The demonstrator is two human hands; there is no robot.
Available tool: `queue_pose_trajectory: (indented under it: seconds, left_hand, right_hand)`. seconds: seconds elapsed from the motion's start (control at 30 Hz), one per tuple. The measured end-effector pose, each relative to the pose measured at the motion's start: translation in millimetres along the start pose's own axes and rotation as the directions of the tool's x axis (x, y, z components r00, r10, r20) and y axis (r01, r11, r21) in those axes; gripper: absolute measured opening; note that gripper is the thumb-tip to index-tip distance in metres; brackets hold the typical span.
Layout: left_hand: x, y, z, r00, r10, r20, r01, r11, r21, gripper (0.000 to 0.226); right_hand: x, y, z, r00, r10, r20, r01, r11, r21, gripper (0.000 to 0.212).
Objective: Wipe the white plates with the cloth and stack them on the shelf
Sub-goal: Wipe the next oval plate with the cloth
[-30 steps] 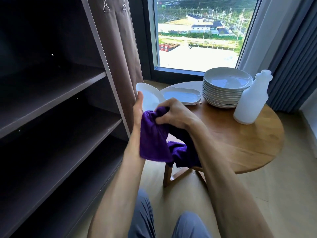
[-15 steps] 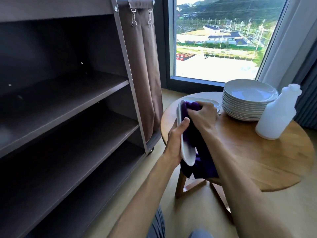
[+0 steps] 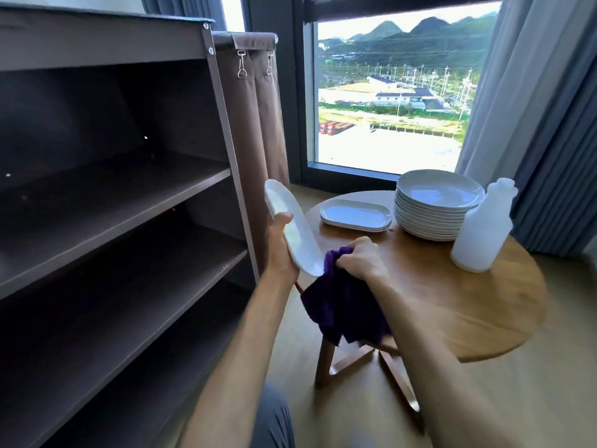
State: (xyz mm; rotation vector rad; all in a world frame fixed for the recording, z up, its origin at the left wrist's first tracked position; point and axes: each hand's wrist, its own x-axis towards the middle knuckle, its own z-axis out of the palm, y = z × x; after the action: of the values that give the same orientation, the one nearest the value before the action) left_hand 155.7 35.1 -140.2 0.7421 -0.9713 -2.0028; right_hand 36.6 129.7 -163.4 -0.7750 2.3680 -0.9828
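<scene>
Since half a second ago, the right hand (image 3: 361, 261) has come off the plate's face and now grips the purple cloth (image 3: 342, 305) bunched at its lower edge. The left hand (image 3: 281, 250) grips the oval plate (image 3: 295, 227), tilted on edge, between shelf unit (image 3: 129, 202) and round table (image 3: 452, 302). Stacked plates (image 3: 436, 205), a platter stack (image 3: 355, 215) and a bottle (image 3: 481, 231) stand on the table.

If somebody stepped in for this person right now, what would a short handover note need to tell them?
Left hand holds one oval white plate tilted on edge, beside the shelf unit.
Right hand grips the purple cloth, touching the plate's lower end.
On the round table: a few oval plates, a taller stack of round plates, a white bottle.
Done: no plates visible on the shelves.
Left: finish this plate, shelve it, then wipe and stack the rest.
</scene>
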Motion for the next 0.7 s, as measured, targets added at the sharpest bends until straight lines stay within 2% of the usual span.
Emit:
queue_pose_trajectory:
  seconds: [0.03, 0.1, 0.13, 0.17, 0.23, 0.3, 0.33, 0.47, 0.57, 0.6, 0.7]
  left_hand:
    - [-5, -1, 1, 0.999, 0.049, -0.014, -0.050, 0.998, -0.034, 0.077]
    - [-8, -13, 5, 0.990, 0.077, -0.117, -0.086, 0.994, -0.073, 0.056]
    - [-5, -21, 9, 0.986, 0.050, -0.157, -0.063, 0.995, -0.081, 0.051]
    - [0, -35, 11, 0.983, 0.009, -0.183, -0.027, 0.995, -0.094, 0.053]
    - [27, -70, 13, 0.983, -0.028, -0.180, 0.006, 0.992, -0.126, 0.060]
    - [31, -88, 23, 0.976, -0.037, -0.214, 0.014, 0.994, -0.109, 0.043]
    - [22, -87, 30, 0.970, -0.034, -0.241, 0.015, 0.997, -0.081, 0.032]
    - [15, -102, 37, 0.968, -0.096, -0.234, 0.106, 0.994, 0.027, 0.023]
    - [32, -120, 29, 0.978, -0.074, -0.196, 0.101, 0.986, 0.132, 0.042]
    - [33, -120, 29, 0.983, -0.058, -0.174, 0.088, 0.982, 0.170, 0.039]
    - [30, -116, 34, 0.987, -0.022, -0.156, 0.065, 0.958, 0.278, 0.011]
  right_hand:
    - [3, 8, -1, 0.982, 0.081, -0.173, -0.083, 0.996, -0.009, 0.016]
    - [9, 29, 0, 0.873, 0.076, -0.482, -0.118, 0.991, -0.058, 0.038]
    - [11, 38, 2, 0.803, 0.028, -0.595, -0.067, 0.997, -0.044, 0.047]
    - [8, 36, -1, 0.764, -0.001, -0.645, 0.038, 0.998, 0.044, 0.052]
    - [5, 27, 0, 0.806, -0.007, -0.592, 0.208, 0.940, 0.272, 0.050]
    - [2, 26, 8, 0.872, 0.019, -0.489, 0.200, 0.898, 0.391, 0.048]
    - [-1, 28, 14, 0.883, 0.035, -0.468, 0.181, 0.895, 0.407, 0.049]
    - [3, 42, 17, 0.867, 0.104, -0.488, 0.149, 0.879, 0.453, 0.055]
    - [10, 46, 13, 0.851, 0.120, -0.511, 0.157, 0.870, 0.467, 0.055]
    - [12, 46, 14, 0.843, 0.123, -0.524, 0.171, 0.863, 0.476, 0.054]
    - [18, 48, 18, 0.811, 0.130, -0.570, 0.222, 0.834, 0.506, 0.056]
